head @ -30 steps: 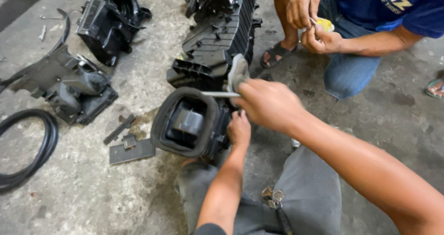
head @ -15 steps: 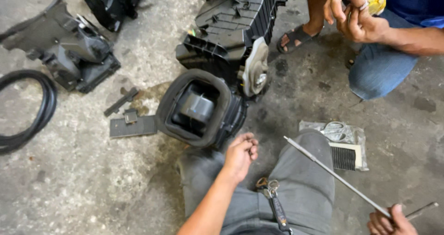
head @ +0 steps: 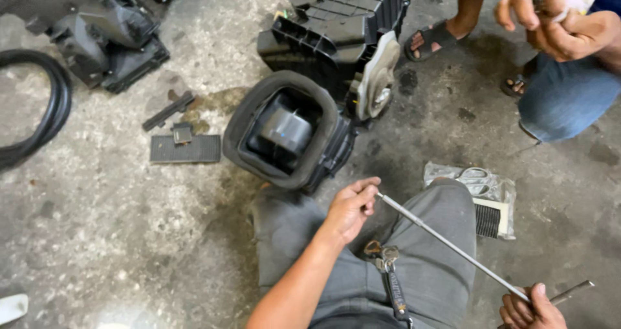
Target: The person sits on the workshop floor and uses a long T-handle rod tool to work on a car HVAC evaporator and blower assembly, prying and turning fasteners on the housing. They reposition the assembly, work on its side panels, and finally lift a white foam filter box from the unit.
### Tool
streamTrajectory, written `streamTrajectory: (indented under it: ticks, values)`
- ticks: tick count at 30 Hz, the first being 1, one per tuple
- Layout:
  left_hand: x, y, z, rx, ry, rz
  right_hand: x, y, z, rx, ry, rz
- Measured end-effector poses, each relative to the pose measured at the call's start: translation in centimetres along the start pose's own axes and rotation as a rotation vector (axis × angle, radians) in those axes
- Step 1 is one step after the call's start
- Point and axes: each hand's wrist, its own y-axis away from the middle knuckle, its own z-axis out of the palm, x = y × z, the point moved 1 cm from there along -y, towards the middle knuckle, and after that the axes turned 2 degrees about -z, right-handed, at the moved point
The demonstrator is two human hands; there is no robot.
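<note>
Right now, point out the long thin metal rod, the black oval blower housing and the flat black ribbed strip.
long thin metal rod (head: 446,241), head view, mid-shaft.
black oval blower housing (head: 240,125), head view, left rim.
flat black ribbed strip (head: 185,149), head view, centre.

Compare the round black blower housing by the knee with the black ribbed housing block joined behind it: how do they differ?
The round black blower housing lies open, its oval rim facing up with a drum inside; the black ribbed housing block shows a closed, slatted top. The blower housing is smooth and curved, the block boxy and angular. The blower sits closer to the left hand; the block lies further off. Both are dark plastic on the concrete floor.
</note>
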Motion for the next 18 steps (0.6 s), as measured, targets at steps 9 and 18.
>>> streamTrajectory:
  ticks: [9,18]
  values:
    - [0.2,0.3,0.7,-0.045,0.123,-0.082,-1.9,-1.4,1.3,-0.609,-0.192,0.266]
    - [0.0,0.9,0.6,-0.016,-0.15,0.011,-2.9,-0.5,0.2,-0.565,-0.151,0.25]
